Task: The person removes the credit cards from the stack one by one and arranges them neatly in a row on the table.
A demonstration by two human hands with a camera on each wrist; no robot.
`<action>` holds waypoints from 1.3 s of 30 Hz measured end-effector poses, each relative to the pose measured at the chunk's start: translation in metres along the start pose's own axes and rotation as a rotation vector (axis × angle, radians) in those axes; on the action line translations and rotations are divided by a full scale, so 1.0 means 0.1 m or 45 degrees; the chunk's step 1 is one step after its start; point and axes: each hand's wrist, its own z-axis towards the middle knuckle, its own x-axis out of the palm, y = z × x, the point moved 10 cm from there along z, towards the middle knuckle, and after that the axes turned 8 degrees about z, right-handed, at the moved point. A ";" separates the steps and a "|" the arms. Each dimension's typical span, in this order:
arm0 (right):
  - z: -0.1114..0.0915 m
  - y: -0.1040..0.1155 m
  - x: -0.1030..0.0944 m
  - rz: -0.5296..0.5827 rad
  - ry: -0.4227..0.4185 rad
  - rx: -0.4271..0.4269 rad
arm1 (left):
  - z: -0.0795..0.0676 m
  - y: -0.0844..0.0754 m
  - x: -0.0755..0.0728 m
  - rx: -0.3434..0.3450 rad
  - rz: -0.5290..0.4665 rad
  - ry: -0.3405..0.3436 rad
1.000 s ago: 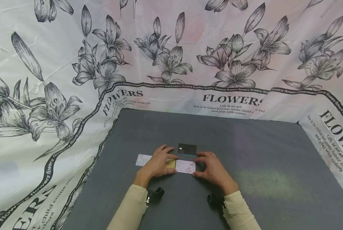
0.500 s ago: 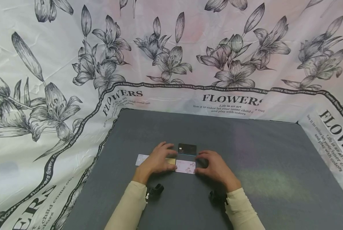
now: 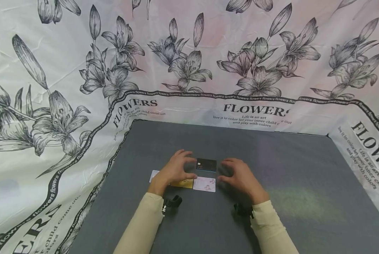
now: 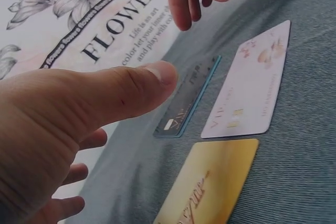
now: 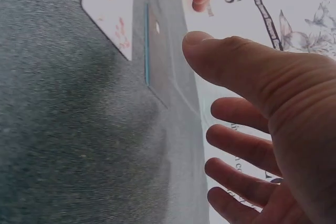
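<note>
A black VIP card (image 3: 206,164) with a chip lies at the back, a blue edge showing beneath it. In front of it lies a pale pink VIP card (image 3: 204,184) with a floral print. To the pink card's left is a gold card (image 4: 210,182), and a white card (image 3: 153,175) beyond that, partly hidden by the left hand. My left hand (image 3: 174,171) hovers over the gold card, beside the black one, fingers spread and holding nothing. My right hand (image 3: 241,176) is right of the black and pink cards, thumb and fingers apart, also holding nothing.
The cards rest on a dark grey cloth-covered table (image 3: 303,169). A white curtain (image 3: 189,53) printed with lilies and lettering hangs along the back and both sides. Black straps (image 3: 173,201) sit at the wrists.
Both hands have let go of the pink card's sides and moved away toward the back, to either side of the black card. The pink card stays beside the gold one.
</note>
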 end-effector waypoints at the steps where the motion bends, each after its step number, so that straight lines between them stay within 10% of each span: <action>1: 0.01 0.00 -0.01 0.000 -0.002 0.006 | 0.01 0.00 -0.01 0.000 -0.004 -0.002; 39: 0.36 -0.19 0.07 0.060 0.039 0.067 | 0.36 0.12 0.05 -0.113 -0.088 0.078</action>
